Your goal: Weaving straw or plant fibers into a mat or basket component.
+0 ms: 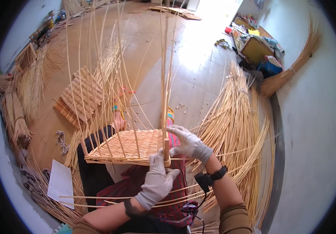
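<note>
No text, label, brand, number or sign is legible. On the white sheet [60, 183] at left, any marking is too faint to resolve. On the black wrist unit [204, 181] and the heap [258, 50] of mixed articles at upper right, any marking is too small or blurred to read.

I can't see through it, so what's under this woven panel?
The woven panel crosses above a dark trouser leg at its left, and red striped cloth shows past its near edge. Whatever lies directly beneath is covered by the weave.
</note>
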`<state>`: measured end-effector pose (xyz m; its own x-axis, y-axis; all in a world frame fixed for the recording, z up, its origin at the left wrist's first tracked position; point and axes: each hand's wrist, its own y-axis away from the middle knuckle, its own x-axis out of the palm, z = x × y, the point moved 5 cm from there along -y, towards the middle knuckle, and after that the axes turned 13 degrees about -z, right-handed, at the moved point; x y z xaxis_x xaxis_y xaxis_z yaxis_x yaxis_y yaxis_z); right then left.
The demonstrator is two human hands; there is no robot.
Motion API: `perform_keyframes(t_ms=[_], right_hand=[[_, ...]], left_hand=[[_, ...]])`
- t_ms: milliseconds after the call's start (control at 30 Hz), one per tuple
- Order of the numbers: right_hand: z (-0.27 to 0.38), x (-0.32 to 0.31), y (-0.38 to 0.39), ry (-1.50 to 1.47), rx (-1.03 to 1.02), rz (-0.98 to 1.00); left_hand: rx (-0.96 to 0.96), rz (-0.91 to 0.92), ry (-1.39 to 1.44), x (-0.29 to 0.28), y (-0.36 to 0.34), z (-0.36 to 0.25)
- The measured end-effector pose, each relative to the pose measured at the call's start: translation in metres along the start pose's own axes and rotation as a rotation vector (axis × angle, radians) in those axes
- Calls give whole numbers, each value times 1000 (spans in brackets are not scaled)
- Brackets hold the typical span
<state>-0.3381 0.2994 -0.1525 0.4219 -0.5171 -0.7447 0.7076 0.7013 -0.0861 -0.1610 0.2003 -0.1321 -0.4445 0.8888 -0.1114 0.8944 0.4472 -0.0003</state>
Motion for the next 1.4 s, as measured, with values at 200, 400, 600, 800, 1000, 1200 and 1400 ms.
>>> perform_keyframes(t_ms=[200,400,600,800,1000,1200,1400], right_hand=[[15,-9,13,-212,57,-40],[87,-47,65,321,-412,-399],[155,-24,121,658,-225,-332],[160,-3,99,847,-367,-245],[183,-8,80,940,-674,-113],[169,1,75,622,-297,138],[134,62,133,-963,835,25]], left_hand=[[171,-151,-139,-8,-10,-16],[646,-95,-541,-52,-14,-38],[691,-79,-455,-58,-15,-24],[708,-119,-334,-56,-13,-17],[739,-37,-200,-61,-21,-13],[798,216,-232,-70,-26,-9],[769,743,-198,-80,-40,-20]])
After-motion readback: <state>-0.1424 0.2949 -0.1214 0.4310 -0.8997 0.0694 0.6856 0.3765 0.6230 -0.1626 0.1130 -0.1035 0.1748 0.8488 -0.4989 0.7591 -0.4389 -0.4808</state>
